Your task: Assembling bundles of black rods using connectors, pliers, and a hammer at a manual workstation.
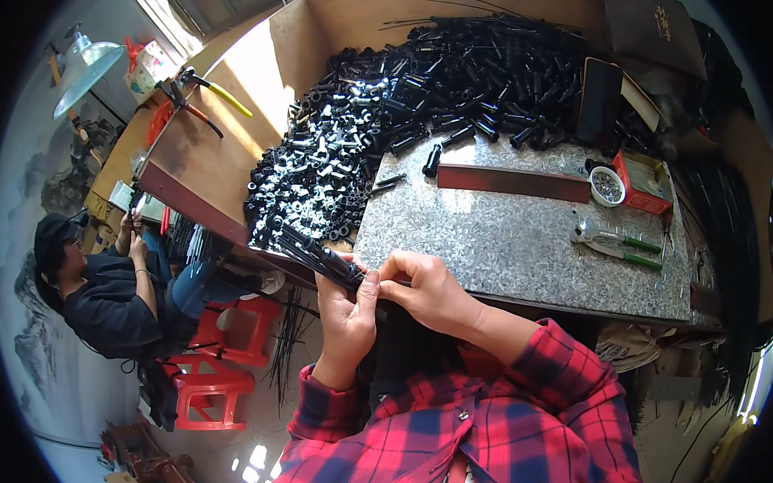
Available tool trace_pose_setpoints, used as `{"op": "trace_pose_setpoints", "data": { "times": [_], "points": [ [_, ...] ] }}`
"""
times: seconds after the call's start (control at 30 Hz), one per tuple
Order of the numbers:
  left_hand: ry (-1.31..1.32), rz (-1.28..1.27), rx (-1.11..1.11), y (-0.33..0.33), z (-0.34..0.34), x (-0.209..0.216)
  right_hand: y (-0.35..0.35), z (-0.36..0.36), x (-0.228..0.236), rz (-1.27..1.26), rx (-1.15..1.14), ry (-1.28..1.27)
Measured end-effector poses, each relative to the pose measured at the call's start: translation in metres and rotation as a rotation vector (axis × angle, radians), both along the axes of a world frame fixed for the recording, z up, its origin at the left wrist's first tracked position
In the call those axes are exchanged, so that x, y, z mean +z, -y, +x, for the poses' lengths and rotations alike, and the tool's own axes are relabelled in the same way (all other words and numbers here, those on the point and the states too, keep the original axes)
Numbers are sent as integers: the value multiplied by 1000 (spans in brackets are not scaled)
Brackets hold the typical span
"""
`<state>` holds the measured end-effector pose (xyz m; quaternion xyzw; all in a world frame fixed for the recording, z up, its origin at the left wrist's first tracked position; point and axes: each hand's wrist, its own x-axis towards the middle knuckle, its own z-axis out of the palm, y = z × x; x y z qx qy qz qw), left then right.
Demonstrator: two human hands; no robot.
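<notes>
**Both hands busy on one black bundle (326,262), with plenty lying loose**

Head view: the left hand's (347,318) grip holds the bundle of slim black rods and a thicker tube, just off the front left edge of the stone-topped counter (497,246). The right hand's (428,289) grip is narrow, thumb and fingertips pinched at its near end; any fine part there is too small to tell.

This piece looks partway through, judging by both hands on it. A large heap of black tubular parts (491,76) and a glaring mass of short ring-like pieces (324,154) lie behind, so much seems left. No separate finished pile can be made out. Green-handled pliers (625,246) and a white bowl (608,187) of small bits rest unheld.
</notes>
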<state>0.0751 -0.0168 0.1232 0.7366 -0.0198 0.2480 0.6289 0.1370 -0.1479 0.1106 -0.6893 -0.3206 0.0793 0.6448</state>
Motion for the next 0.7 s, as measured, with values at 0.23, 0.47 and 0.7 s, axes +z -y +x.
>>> {"op": "trace_pose_setpoints", "data": {
  "times": [0.23, 0.47, 0.7],
  "points": [
    [25, 2, -27, -2, 0, -2, -1, 6, -4, 37, 74, -187],
    [83, 134, 55, -3, -2, -6, -1, 8, -7, 63, 142, -269],
    [96, 123, 53, 1, -6, -7, 1, 11, -8, 64, 184, -212]
  ]
}}
